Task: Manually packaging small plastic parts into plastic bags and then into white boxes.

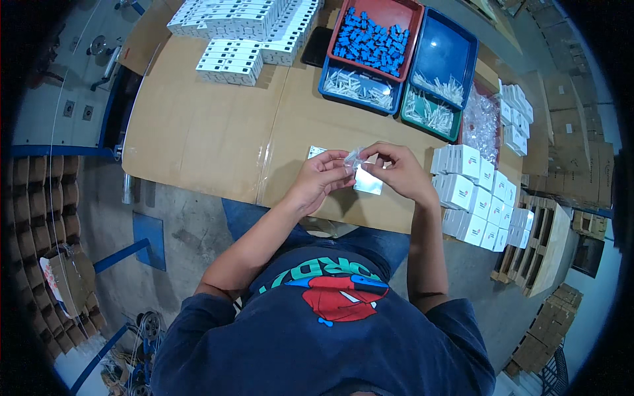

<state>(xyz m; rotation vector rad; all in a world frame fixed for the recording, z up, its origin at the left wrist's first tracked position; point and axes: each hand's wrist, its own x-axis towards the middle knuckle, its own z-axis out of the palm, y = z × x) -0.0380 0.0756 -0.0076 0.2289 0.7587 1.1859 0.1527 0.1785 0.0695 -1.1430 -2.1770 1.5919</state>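
Left hand (321,177) and right hand (398,170) — both pinching a small clear plastic bag (354,157) between them — above the cardboard-covered counter (211,132), near stacked white boxes (477,191).

Red tray (415,13) of blue parts (370,41), white boxes (472,191), brown cardboard tabletop (198,132)

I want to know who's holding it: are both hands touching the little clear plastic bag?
Touching. The head view shows the left hand and right hand both pinching the small clear bag by their fingertips, lifted above the cardboard-covered table.
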